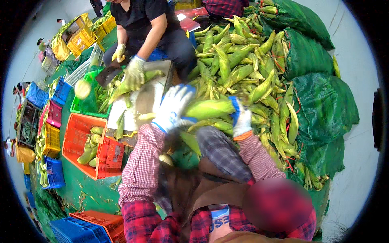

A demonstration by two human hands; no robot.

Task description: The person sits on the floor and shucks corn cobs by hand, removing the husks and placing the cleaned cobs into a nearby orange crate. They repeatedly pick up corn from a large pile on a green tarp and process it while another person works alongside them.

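Corn ear (208, 108) between gloved hands (173, 106)

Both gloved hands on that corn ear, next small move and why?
Probably swing the corn ear left toward the cutting board. The left hand and right hand grip its two ends, husk on, and a co-worker's gloved hand is working at that board beside the orange crate holding ears.

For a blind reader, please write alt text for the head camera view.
Both gloved hands, left hand and right hand, hold a green corn ear beside a corn pile; a co-worker trims corn opposite.
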